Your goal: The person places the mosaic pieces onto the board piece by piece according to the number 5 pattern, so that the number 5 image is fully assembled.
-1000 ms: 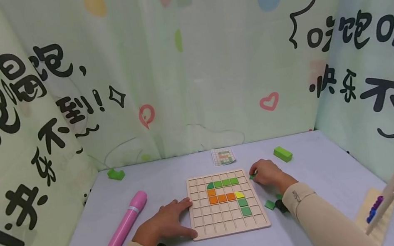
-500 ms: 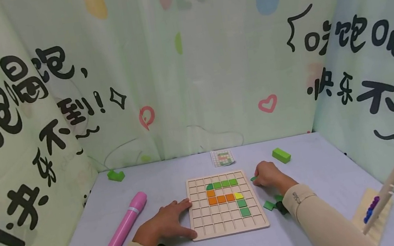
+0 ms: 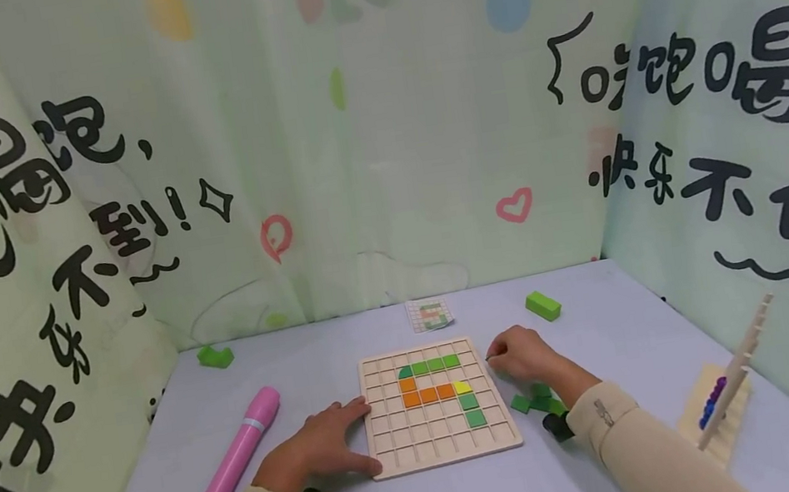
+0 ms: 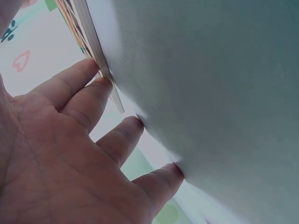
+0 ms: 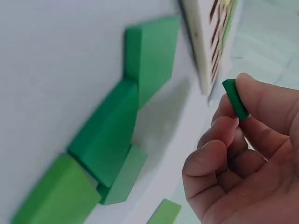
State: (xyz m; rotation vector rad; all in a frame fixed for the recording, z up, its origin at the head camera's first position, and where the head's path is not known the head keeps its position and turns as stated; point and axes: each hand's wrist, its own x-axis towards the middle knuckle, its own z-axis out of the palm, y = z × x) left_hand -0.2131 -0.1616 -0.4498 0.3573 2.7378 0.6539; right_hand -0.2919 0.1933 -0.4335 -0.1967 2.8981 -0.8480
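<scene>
The grid board lies mid-table, the marker to its left, loose tiles to its right, the card behind it.

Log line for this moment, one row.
left hand: flat, steadying grid board | right hand: pinching dark green tile beside board | loose green tiles: on table

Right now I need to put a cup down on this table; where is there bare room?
Bare table lies between the pink pen and the grid board, behind the left hand, and right of the green block toward the abacus. It is crowded beside the board's right edge: loose green tiles and the right hand pinching a tile.
</scene>
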